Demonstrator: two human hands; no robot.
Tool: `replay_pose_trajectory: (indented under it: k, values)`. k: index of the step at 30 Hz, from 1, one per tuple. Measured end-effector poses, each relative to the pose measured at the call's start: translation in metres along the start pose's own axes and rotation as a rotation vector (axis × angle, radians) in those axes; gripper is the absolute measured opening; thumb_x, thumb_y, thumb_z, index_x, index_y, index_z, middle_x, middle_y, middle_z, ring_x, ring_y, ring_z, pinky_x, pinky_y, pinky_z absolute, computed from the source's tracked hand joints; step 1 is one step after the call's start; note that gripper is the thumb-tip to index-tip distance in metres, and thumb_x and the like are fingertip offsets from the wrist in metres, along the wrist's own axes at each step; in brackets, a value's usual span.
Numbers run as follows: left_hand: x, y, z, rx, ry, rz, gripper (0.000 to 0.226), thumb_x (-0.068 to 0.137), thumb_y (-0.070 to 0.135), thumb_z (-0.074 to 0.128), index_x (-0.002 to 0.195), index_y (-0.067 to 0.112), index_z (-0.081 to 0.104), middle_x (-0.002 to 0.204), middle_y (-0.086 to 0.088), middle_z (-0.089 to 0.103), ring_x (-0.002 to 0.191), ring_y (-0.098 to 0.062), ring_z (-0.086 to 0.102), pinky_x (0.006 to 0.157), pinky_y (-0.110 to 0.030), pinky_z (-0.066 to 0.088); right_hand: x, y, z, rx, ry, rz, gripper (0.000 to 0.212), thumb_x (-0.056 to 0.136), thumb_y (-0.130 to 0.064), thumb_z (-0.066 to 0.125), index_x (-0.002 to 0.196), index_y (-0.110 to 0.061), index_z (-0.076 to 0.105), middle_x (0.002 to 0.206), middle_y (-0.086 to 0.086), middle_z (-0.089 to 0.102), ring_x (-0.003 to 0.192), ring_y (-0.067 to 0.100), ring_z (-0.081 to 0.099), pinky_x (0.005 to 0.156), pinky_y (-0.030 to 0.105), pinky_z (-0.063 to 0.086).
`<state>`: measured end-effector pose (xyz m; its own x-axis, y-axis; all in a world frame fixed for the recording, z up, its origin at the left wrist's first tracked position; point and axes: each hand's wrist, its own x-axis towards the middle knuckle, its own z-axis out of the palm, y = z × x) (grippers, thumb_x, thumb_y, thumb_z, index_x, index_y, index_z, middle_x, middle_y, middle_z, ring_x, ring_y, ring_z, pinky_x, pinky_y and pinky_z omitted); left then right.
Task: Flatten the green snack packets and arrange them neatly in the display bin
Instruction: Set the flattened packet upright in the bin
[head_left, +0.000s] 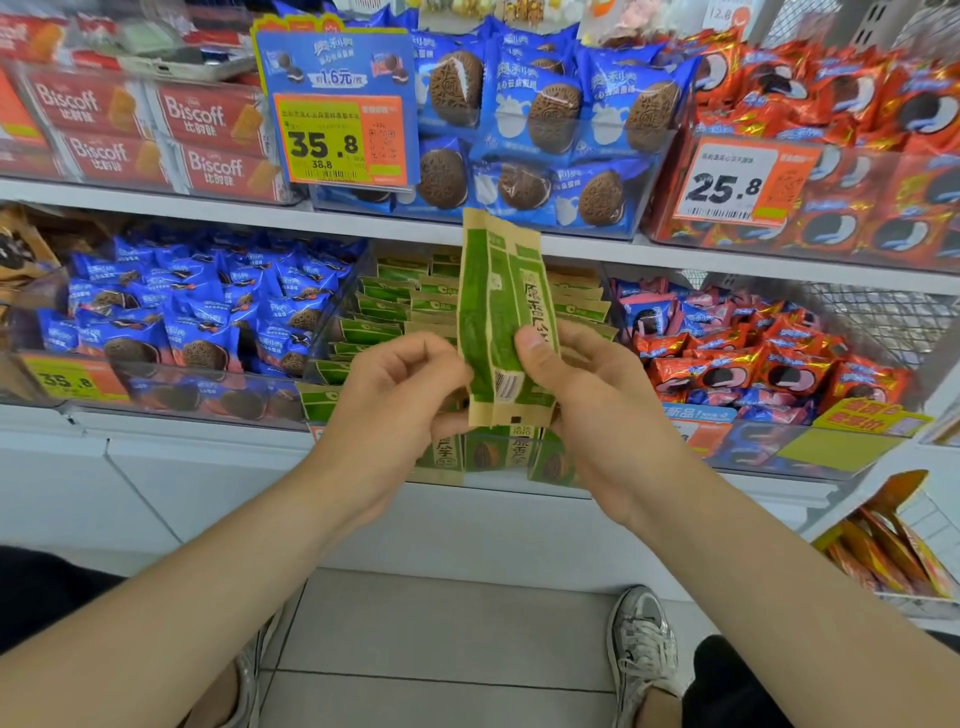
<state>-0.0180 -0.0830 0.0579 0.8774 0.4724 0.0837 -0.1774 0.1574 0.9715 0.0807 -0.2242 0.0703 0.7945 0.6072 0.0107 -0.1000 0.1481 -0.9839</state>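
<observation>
Above clear plastic display bin (340, 306), my right hand (587, 395) pinches upright green-and-tan snack packets (488, 312), thumb on front; my left hand (400, 395) grips lower edge.

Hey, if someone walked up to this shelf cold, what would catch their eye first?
First, the green packets held upright dead centre, gripped by the left hand and the right hand. Right behind them, on the lower shelf, sits the bin full of matching packets. Up on the left, a big orange price tag reads 35.8.
</observation>
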Motion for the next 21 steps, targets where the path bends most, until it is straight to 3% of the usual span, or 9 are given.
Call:
replay_pose_trajectory:
  k: [1, 3, 5, 7, 9, 13, 17, 21]
  values:
    - [0.000, 0.001, 0.000, -0.058, -0.024, -0.017, 0.010, 0.101, 0.010, 0.064, 0.100, 0.000, 0.063, 0.110, -0.023, 0.078, 0.101, -0.035, 0.078, 0.086, -0.047, 0.065, -0.001, -0.001, 0.001, -0.027, 0.045, -0.053, 0.032, 0.102, -0.024, 0.070, 0.133, -0.018, 0.065, 0.114, 0.004, 0.080, 0.103, 0.025, 0.078, 0.087, 0.048, 0.064]
    - [0.000, 0.002, -0.001, -0.080, -0.066, -0.050, 0.039, 0.093, 0.022, 0.071, 0.122, -0.003, 0.062, 0.113, -0.021, 0.078, 0.103, -0.037, 0.078, 0.086, -0.044, 0.065, -0.002, -0.002, 0.001, -0.120, 0.109, -0.158, 0.035, 0.099, -0.025, 0.074, 0.132, -0.025, 0.060, 0.112, 0.003, 0.079, 0.096, 0.024, 0.079, 0.080, 0.046, 0.065]
    - [-0.001, 0.002, 0.001, -0.043, -0.085, -0.035, 0.044, 0.092, 0.018, 0.072, 0.133, 0.004, 0.065, 0.113, -0.019, 0.079, 0.105, -0.035, 0.078, 0.089, -0.045, 0.065, -0.002, -0.003, 0.000, -0.196, 0.103, -0.181, 0.030, 0.101, -0.032, 0.071, 0.129, -0.028, 0.060, 0.110, 0.003, 0.079, 0.092, 0.021, 0.079, 0.073, 0.042, 0.065]
    - [-0.001, -0.002, 0.001, -0.026, -0.071, -0.017, 0.036, 0.097, 0.010, 0.068, 0.133, 0.007, 0.067, 0.113, -0.018, 0.079, 0.106, -0.033, 0.078, 0.087, -0.041, 0.065, -0.001, -0.005, -0.001, -0.116, 0.108, -0.082, 0.024, 0.107, -0.041, 0.059, 0.121, -0.023, 0.067, 0.106, 0.006, 0.079, 0.085, 0.021, 0.074, 0.064, 0.038, 0.057]
    - [0.001, -0.003, -0.001, -0.065, -0.025, -0.022, 0.034, 0.098, 0.008, 0.067, 0.132, 0.006, 0.066, 0.112, -0.017, 0.080, 0.105, -0.031, 0.078, 0.085, -0.039, 0.066, 0.000, -0.006, -0.003, 0.049, 0.068, 0.062, 0.032, 0.111, -0.036, 0.053, 0.115, -0.014, 0.076, 0.103, 0.008, 0.079, 0.087, 0.023, 0.067, 0.069, 0.035, 0.050]
    - [0.004, -0.002, -0.002, -0.111, 0.112, 0.005, 0.040, 0.094, 0.005, 0.071, 0.129, 0.004, 0.052, 0.102, -0.017, 0.081, 0.095, -0.028, 0.081, 0.076, -0.037, 0.066, -0.003, -0.003, -0.004, 0.206, 0.015, 0.191, 0.024, 0.107, -0.026, 0.061, 0.115, -0.011, 0.078, 0.112, 0.007, 0.081, 0.091, 0.016, 0.070, 0.075, 0.027, 0.055]
    - [0.003, -0.001, 0.000, 0.110, 0.132, 0.107, 0.021, 0.100, 0.013, 0.069, 0.114, 0.008, 0.055, 0.101, -0.012, 0.080, 0.095, -0.027, 0.079, 0.080, -0.040, 0.067, -0.007, 0.004, 0.001, 0.048, 0.102, -0.022, 0.017, 0.102, -0.018, 0.068, 0.107, -0.007, 0.080, 0.101, 0.012, 0.081, 0.088, 0.021, 0.073, 0.072, 0.029, 0.059]
    - [-0.007, 0.002, 0.005, 0.155, -0.029, 0.109, 0.041, 0.086, 0.034, 0.078, 0.120, 0.016, 0.065, 0.117, -0.003, 0.078, 0.108, -0.020, 0.076, 0.090, -0.040, 0.064, -0.012, 0.003, 0.008, -0.188, 0.131, -0.345, 0.004, 0.094, -0.008, 0.077, 0.096, -0.009, 0.080, 0.083, 0.008, 0.080, 0.077, 0.023, 0.077, 0.069, 0.036, 0.065]
